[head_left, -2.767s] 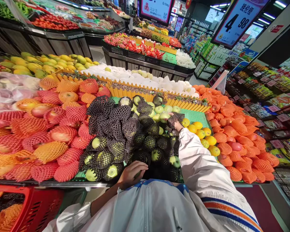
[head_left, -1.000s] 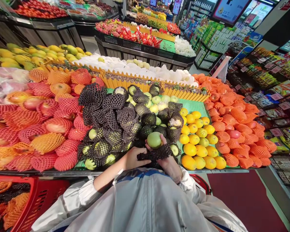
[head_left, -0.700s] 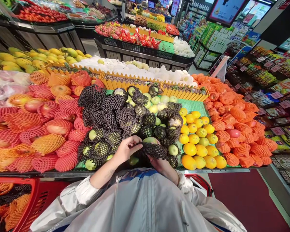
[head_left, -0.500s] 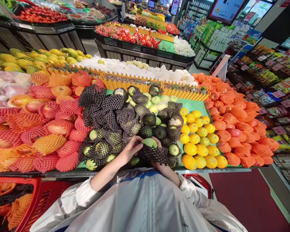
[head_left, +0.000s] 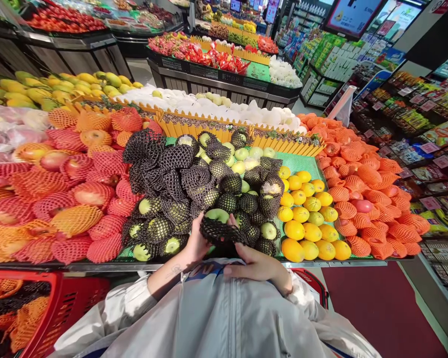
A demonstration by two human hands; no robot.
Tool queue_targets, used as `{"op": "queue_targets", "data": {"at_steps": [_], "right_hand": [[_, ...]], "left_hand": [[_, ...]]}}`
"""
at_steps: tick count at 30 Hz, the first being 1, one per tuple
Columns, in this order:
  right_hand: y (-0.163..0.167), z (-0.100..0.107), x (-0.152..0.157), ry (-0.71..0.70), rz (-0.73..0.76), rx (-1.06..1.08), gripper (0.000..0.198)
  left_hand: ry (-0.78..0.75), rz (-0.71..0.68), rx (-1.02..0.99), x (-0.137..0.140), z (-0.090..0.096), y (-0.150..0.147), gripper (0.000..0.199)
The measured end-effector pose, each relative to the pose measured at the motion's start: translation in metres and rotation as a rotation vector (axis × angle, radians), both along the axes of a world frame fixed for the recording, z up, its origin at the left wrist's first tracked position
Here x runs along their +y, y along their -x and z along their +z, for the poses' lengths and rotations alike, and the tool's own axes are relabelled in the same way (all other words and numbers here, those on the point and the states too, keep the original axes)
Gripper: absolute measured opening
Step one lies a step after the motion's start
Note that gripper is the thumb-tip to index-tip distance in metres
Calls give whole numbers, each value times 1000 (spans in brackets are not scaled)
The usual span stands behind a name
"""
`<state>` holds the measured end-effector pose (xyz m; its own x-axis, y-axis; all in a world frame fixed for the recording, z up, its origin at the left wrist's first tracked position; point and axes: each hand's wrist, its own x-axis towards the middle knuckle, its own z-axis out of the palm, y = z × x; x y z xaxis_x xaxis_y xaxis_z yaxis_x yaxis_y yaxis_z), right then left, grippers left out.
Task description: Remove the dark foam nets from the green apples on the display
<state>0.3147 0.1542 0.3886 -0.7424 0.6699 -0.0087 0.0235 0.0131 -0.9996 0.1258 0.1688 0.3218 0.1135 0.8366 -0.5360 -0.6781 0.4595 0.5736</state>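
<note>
My left hand [head_left: 196, 244] is closed around a pale green fruit [head_left: 217, 215] whose lower part sits in a black foam net sleeve [head_left: 218, 231]. The fruit's smooth top shows bare above the sleeve. On the other side, my right hand [head_left: 259, 264] has its fingers at the sleeve's loose right end, apparently gripping it; the exact hold is partly hidden. Both hands are just above the front of a heap of similar green fruits in black nets [head_left: 159, 228], close to my jacket.
Yellow oranges [head_left: 300, 214] lie in rows to the right, beside fruit in orange nets [head_left: 373, 199]. Pomegranates in pink and orange nets [head_left: 93, 194] fill the left. A red basket [head_left: 56, 308] holding loose nets stands lower left. A yellow picket divider [head_left: 205, 128] runs behind.
The fruit and sleeve have shifted left and been turned. My left hand went from touching the fruit's side to wrapping it; my right hand moved from beneath to the sleeve's right end.
</note>
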Motion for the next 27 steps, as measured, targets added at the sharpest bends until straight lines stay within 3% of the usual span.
{"op": "queue_targets", "data": {"at_steps": [3, 5, 7, 9, 11, 15, 19, 24, 27], "right_hand": [[-17, 8, 0, 41, 128, 13, 67], [-24, 7, 2, 133, 51, 112, 47], [-26, 0, 4, 189, -181, 213, 23], [-22, -8, 7, 158, -482, 225, 15], [-16, -16, 10, 120, -631, 158, 16], [-2, -23, 10, 166, -450, 79, 34], [4, -28, 3, 135, -360, 139, 29], [3, -39, 4, 414, -216, 241, 31], [1, -48, 12, 378, -89, 96, 30]], "left_hand": [[-19, 121, -7, 5, 4, 8, 49], [-31, 164, -19, 6, 7, 12, 48], [-36, 170, -34, 5, 10, 14, 49], [-40, 146, -49, 2, 12, 14, 52], [-48, 103, -53, -1, 12, 12, 57], [-57, 8, -20, -5, 11, 7, 66], [-84, -9, 15, -7, 11, 7, 69], [-100, 18, -19, -5, 18, 9, 74], [-120, -21, -23, -4, 18, 12, 73]]}}
